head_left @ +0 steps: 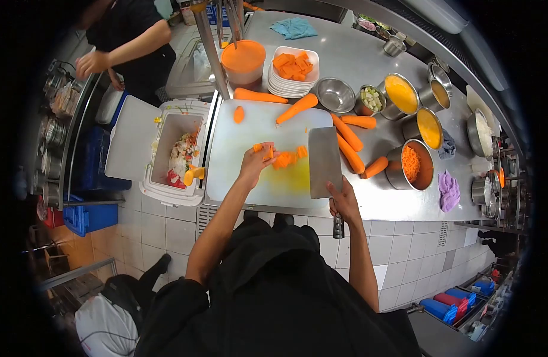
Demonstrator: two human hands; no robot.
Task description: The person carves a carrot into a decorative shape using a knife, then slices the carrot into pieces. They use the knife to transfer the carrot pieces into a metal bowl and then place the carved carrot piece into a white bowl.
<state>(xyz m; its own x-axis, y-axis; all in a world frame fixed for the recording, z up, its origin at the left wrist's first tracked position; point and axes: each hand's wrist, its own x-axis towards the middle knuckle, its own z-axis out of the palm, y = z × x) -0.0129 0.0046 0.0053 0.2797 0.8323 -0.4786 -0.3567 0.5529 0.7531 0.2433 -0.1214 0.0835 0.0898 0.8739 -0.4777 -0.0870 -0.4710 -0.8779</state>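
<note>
My right hand [344, 202] grips a cleaver [325, 163] near the base of its blade, its broad side facing up over the right edge of the white cutting board [232, 178]. In my left hand [258, 163], the fingers are closed on carrot pieces [267, 150]. Just right of those fingers, cut carrot chunks [290, 157] lie on the board beside a yellow stain. A carrot [297, 108] rests across the board's far edge, and a short carrot end [239, 114] sits at the far left.
Whole carrots [349, 152] lie right of the board. Stacked white dishes [292, 89] hold carrot pieces at the back. A steel pot of shredded carrot [431, 169] stands at right. An open white bin [156, 152] with scraps adjoins the left side. Another person [131, 35] stands far left.
</note>
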